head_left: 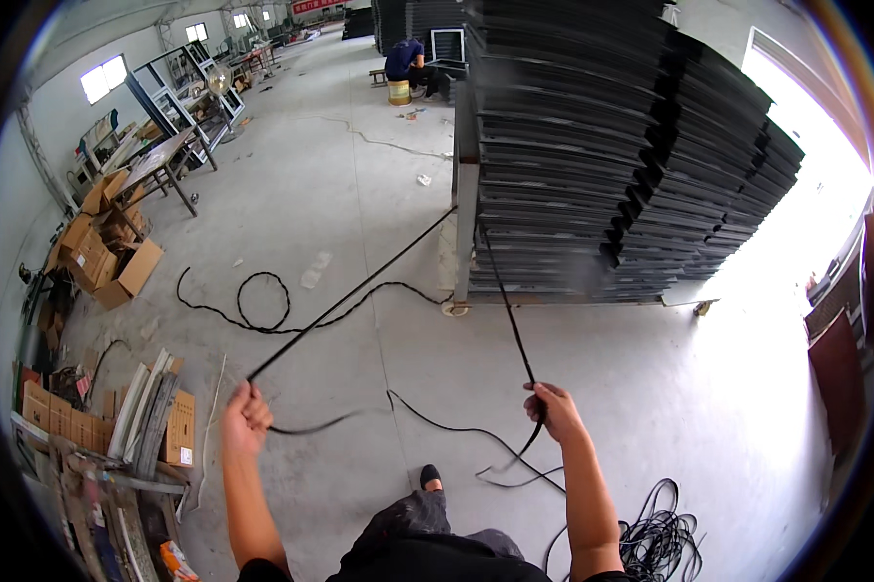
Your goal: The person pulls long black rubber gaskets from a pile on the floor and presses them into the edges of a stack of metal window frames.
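My left hand (246,419) is closed around a long black strap (359,289), which runs taut up to the left edge of a tall stack of black metal profiles (572,184). A loose tail trails to the right below that hand. To the right, my right hand (553,409) grips another black strap length (514,325), stretched down from the front of the stack, its end hanging under the fist. Whether both lengths are one piece is hidden behind the stack. A twisted black strap (288,301) lies looped on the floor, and a tangled black heap (662,538) sits at lower right.
The stack rests on a wheeled cart with a caster (454,308). Opened cardboard boxes (93,257) and a work table (160,160) stand at left. Long offcuts and cartons (179,427) crowd the lower left. Farther off, a person (405,63) sits on a yellow bucket (399,93).
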{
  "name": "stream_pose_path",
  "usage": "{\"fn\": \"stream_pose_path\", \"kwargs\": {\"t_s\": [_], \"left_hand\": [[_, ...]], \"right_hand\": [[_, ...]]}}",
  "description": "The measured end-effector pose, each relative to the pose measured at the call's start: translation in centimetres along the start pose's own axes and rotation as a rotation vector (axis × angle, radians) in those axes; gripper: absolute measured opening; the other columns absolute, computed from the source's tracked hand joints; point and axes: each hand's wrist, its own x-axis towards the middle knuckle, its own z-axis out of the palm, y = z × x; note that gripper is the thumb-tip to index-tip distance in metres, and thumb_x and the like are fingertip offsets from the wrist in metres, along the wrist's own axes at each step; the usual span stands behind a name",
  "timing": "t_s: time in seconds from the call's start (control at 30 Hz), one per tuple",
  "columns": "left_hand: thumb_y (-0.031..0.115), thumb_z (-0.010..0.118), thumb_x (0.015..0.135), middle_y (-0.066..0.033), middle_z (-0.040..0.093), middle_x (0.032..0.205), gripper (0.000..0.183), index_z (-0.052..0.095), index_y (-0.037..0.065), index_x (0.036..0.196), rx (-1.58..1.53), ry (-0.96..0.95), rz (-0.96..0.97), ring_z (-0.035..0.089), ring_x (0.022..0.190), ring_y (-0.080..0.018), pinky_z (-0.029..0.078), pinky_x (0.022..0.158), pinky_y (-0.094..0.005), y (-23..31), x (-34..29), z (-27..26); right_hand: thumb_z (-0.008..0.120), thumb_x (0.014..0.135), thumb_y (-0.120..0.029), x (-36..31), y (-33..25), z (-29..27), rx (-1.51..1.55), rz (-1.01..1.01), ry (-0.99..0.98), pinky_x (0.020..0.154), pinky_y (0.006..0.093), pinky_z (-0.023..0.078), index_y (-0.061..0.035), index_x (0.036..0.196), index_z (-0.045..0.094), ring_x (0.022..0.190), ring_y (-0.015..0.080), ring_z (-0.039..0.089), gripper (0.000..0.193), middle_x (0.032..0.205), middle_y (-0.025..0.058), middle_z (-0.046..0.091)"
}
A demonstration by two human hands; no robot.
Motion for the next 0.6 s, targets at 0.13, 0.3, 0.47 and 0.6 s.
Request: {"fn": "stream_pose_path", "kwargs": {"t_s": [0.13,0.3,0.47,0.6], "left_hand": [[0.026,0.051,0.091,0.0072,0.025,0.050,0.024,0.052,0.008,0.075,0.211,-0.135,-0.098,0.021,0.041,-0.0043,0.016,0.039,-0.0219,-6.2,-6.7,1.9],[0.024,0.050,0.091,0.0078,0.027,0.052,0.024,0.048,0.008,0.074,0.301,-0.101,-0.154,0.021,0.042,-0.0044,0.017,0.040,-0.0218,-12.7,-8.6,3.1],[0.026,0.049,0.091,0.0085,0.026,0.051,0.024,0.047,0.010,0.073,0.317,-0.112,-0.218,0.019,0.040,-0.0043,0.016,0.038,-0.0218,-15.9,-9.7,3.7],[0.028,0.048,0.092,0.0086,0.026,0.051,0.024,0.046,0.011,0.075,0.341,-0.139,-0.250,0.019,0.039,-0.0041,0.015,0.036,-0.0209,-18.0,-9.4,4.9]], "right_hand": [[0.047,0.091,-0.017,-8.9,2.1,-2.6,0.069,-0.031,-0.008,0.043,0.0226,0.025,0.0054,0.102,0.055,0.044,0.0077,0.033,0.027,0.054,-0.0012,0.040],[0.050,0.089,-0.017,-27.0,3.5,-4.2,-0.007,-0.135,-0.082,0.042,0.0218,0.022,0.0050,0.094,0.059,0.044,0.0039,0.029,0.024,0.054,-0.0042,0.038],[0.061,0.082,-0.022,-51.4,2.1,-8.5,-0.185,-0.166,0.127,0.040,0.0193,0.027,0.0048,0.083,0.061,0.044,0.0059,0.041,0.027,0.056,0.0001,0.048],[0.057,0.083,-0.014,-67.5,8.8,-18.0,-0.283,-0.151,0.198,0.042,0.0214,0.025,0.0055,0.088,0.061,0.047,0.0044,0.037,0.020,0.058,-0.0039,0.046]]}}
